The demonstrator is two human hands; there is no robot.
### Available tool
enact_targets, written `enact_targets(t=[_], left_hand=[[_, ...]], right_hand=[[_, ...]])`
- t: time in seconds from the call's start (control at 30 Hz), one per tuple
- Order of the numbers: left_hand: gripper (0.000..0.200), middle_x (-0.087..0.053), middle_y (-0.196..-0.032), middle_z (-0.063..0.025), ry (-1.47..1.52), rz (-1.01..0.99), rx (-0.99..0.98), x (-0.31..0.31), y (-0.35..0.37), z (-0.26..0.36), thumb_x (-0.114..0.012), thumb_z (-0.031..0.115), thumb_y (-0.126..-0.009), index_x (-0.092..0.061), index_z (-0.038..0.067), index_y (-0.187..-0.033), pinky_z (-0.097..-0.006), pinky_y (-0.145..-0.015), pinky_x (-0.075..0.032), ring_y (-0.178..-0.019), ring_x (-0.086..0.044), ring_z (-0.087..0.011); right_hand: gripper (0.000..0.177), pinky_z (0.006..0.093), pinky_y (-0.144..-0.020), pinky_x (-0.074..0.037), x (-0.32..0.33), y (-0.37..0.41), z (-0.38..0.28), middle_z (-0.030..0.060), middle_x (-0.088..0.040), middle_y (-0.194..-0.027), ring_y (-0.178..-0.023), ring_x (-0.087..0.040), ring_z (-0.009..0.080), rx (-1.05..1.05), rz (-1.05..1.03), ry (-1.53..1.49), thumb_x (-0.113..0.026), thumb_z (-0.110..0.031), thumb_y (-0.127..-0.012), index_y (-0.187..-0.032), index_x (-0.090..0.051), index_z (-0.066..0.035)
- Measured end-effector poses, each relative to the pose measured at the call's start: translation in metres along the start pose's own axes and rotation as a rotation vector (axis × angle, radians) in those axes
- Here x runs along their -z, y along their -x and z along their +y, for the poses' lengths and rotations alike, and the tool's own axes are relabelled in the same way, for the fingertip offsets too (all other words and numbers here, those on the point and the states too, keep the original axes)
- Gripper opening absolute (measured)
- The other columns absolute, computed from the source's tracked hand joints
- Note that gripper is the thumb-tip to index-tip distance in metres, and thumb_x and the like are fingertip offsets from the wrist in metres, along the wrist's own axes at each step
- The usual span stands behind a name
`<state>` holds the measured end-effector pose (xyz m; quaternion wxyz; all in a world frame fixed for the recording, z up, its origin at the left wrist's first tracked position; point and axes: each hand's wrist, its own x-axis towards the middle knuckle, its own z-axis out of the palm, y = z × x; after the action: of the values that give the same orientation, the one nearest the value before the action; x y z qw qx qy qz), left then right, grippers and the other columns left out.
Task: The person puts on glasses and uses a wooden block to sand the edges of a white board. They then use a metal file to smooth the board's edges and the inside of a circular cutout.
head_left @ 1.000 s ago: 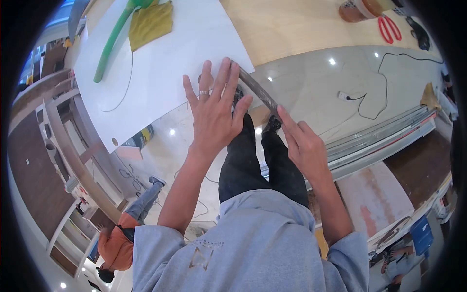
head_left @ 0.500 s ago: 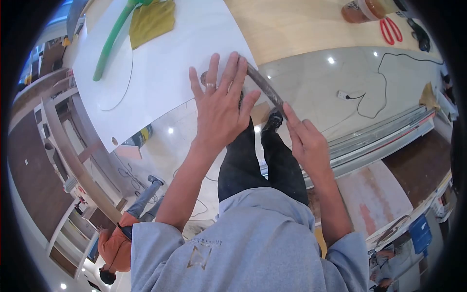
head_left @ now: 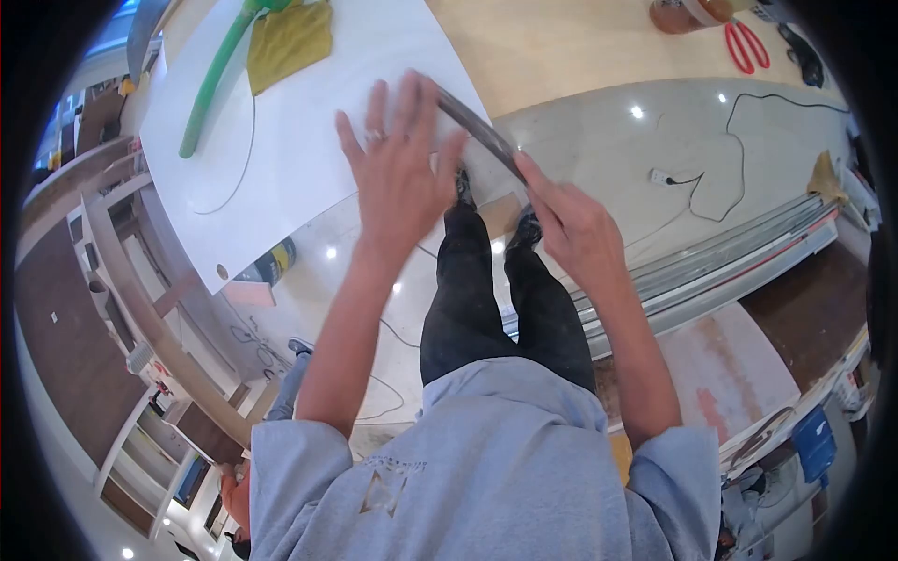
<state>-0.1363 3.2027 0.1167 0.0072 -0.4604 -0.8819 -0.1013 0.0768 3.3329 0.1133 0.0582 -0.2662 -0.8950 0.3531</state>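
Fingers spread and slightly blurred, my left hand [head_left: 398,178] is over the white sheet [head_left: 318,140] near its right edge, palm down. A dark narrow bar [head_left: 482,133] slants from beside my left fingertips down to my right hand [head_left: 575,224]. My right hand is closed round the bar's lower end, with the index finger along it. Whether my left hand touches the bar or the sheet cannot be told.
A green tube [head_left: 210,103] and an olive cloth [head_left: 290,45] lie on the sheet. Red-handled scissors [head_left: 746,47] and a jar [head_left: 687,14] are at the upper right. Below, a cable with a plug [head_left: 660,178] and long metal profiles [head_left: 711,266] lie on the floor.
Both hands and the bar have moved up and to the left. A round dark end near my left fingers no longer shows. The person at the lower left has moved mostly out of sight.
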Motion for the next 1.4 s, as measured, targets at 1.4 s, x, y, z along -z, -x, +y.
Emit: enact_targets(t=[1.4], left_hand=[[0.060, -0.053, -0.173, -0.0106, 0.002, -0.001, -0.060, 0.007, -0.028, -0.026, -0.057, 0.043, -0.115, -0.057, 0.012, -0.166, -0.0669, -0.134, -0.017, -0.163, -0.040, -0.0406]], right_hand=[[0.051, 0.0476, -0.067, -0.053, -0.011, -0.034, -0.004, 0.0172, -0.064, -0.079, -0.070, -0.065, 0.0372, 0.008, 0.093, -0.083, -0.071, -0.014, -0.107, -0.156, -0.069, -0.029]])
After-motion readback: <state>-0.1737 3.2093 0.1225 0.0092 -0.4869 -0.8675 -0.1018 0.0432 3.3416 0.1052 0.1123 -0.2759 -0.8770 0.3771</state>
